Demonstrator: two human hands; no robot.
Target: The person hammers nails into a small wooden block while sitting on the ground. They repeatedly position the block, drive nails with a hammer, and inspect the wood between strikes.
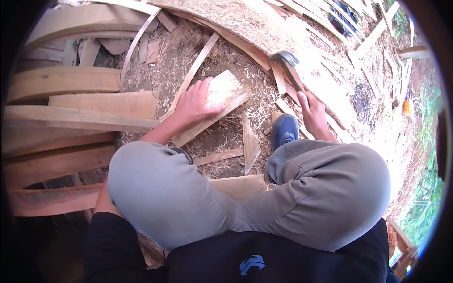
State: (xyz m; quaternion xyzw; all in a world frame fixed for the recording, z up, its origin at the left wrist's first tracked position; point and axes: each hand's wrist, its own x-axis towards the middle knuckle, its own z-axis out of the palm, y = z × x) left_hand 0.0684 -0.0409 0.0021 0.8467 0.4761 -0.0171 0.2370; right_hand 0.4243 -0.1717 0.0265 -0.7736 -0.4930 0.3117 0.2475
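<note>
My left hand (194, 100) grips the edge of a short, thick wooden board (225, 88), which lies tilted over the ground in front of my left knee. Its upper face is brightly lit. In my right hand (313, 112) is a hammer (286, 59), held by its wooden handle, with the dark metal head up and to the left of my fingers. The hammer head is apart from the board, to its right. Part of the right-hand grip is hidden behind the thumb and the back of the hand.
Long curved planks (71, 78) are stacked at the left. A large wooden slab (222, 19) lies across the far side. Offcuts (249, 137) and wood shavings cover the soil between my legs, near my blue shoe (285, 129). More strips (377, 33) lie at the far right.
</note>
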